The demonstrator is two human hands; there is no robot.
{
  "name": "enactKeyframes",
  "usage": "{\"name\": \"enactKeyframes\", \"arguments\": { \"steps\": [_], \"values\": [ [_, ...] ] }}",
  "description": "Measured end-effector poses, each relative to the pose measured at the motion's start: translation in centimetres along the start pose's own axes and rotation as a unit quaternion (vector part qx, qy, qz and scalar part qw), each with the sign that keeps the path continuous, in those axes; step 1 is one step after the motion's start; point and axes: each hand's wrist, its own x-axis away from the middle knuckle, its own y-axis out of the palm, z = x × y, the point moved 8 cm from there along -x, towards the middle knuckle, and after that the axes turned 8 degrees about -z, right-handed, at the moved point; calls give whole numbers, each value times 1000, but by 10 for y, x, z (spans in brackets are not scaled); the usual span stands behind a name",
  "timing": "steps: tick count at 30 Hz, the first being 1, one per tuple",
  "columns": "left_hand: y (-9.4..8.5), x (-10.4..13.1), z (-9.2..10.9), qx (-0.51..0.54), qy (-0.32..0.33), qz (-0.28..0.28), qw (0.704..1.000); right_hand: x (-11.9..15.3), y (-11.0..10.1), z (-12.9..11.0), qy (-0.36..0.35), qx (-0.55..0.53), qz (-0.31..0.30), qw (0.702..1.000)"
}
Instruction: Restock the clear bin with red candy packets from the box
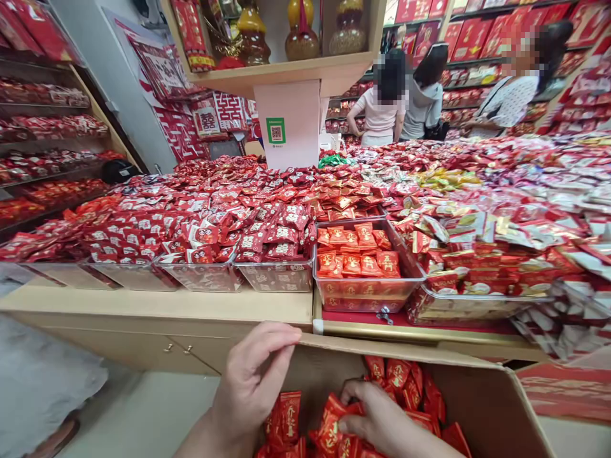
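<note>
My left hand (255,378) has its fingertips pinched at the top corner of an open cardboard box (396,350). Inside that box, my right hand (375,413) is closed around some red wrapped candies (329,423) with gold lettering. More packets of the same kind (289,413) lie loose around it, heaped towards the far side. Just beyond the box stands a clear plastic bin (367,289), partly filled with neat rows of similar red packets (351,264). The lower part of the box is cut off by the frame.
Several clear bins heaped with red packets (277,232) line the counter (157,305). White and red packets (482,261) overflow at the right. A white pillar (298,114) carries a shelf above. Several people (382,105) stand at the back; pale clothing (42,381) shows at lower left.
</note>
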Motion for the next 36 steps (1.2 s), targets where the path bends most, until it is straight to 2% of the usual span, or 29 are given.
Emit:
{"name": "enactKeyframes", "arguments": {
  "steps": [1,3,7,9,12,16,18,21,23,25,29,31,33,36],
  "values": [
    [8,-4,3,42,-18,-27,999,14,-13,-6,-11,-8,2,1000],
    [33,-14,8,124,-70,-116,983,40,-38,-26,-44,-20,3,999],
    [94,-32,24,227,-159,-356,892,74,-94,-71,-145,-69,51,986],
    [112,-47,30,265,-175,-393,863,78,-122,-82,-175,-109,104,973],
    [125,-74,31,365,-190,-356,839,75,-156,-82,-206,-206,183,939],
    [130,-94,20,468,-213,-312,799,63,-178,-69,-227,-347,224,882],
    [124,-101,6,480,-225,-246,811,56,-185,-62,-220,-391,243,860],
    [106,-105,-20,456,-250,-104,848,50,-192,-52,-224,-444,277,822],
    [102,-101,-32,442,-266,-70,854,44,-189,-46,-227,-467,283,806],
    [105,-97,-36,436,-275,-87,852,38,-182,-41,-229,-461,286,809],
    [117,-86,-31,439,-291,-132,840,32,-165,-35,-217,-395,298,841],
    [118,-82,-27,466,-293,-123,826,33,-159,-37,-228,-391,278,847],
    [119,-78,-23,526,-292,-121,789,35,-154,-47,-274,-409,212,844],
    [130,-68,-14,608,-317,-180,705,41,-146,-65,-335,-432,77,834]
  ]
}}
